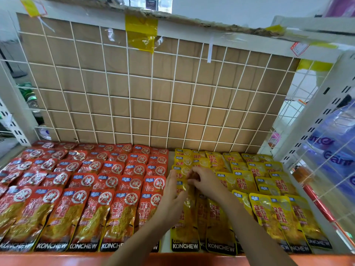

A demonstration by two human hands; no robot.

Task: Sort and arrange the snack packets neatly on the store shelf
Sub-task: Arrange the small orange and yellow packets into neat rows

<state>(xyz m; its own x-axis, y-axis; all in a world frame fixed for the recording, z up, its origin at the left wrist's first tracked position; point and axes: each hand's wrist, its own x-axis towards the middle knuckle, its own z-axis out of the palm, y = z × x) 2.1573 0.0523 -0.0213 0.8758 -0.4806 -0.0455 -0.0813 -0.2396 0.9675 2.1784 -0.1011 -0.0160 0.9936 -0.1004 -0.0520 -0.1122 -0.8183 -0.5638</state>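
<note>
Packets cover nearly the whole shelf (164,244) now, and the sort itself looks finished: red packets (107,181) fill the left side from front edge to back, yellow packets (265,191) fill the right side, with no colour straying across the gap between them.

The reds are tidy. You've got them in overlapping rows, faces up, labels all running the same way, columns fairly straight right out to the left edge, where a few sit a little askew.

The yellows are where the work is left. The columns near the right edge overlap unevenly, some tilted, and the back right corner looks loose.

Both your hands are over the leftmost yellow column, about midway between front and back edge. Your left hand (173,191) stands edge-on with fingers straight, pressed against that column's left side as if squaring it up. Your right hand (206,181) is curled, fingertips pinched narrow on a yellow packet (182,170) in that column; it's blurred there, so I can't tell whether you've lifted it or are only nudging it.

My read: you're most of the way through. Straighten this column, then even out the yellow rows toward the right edge and back right corner.
</note>
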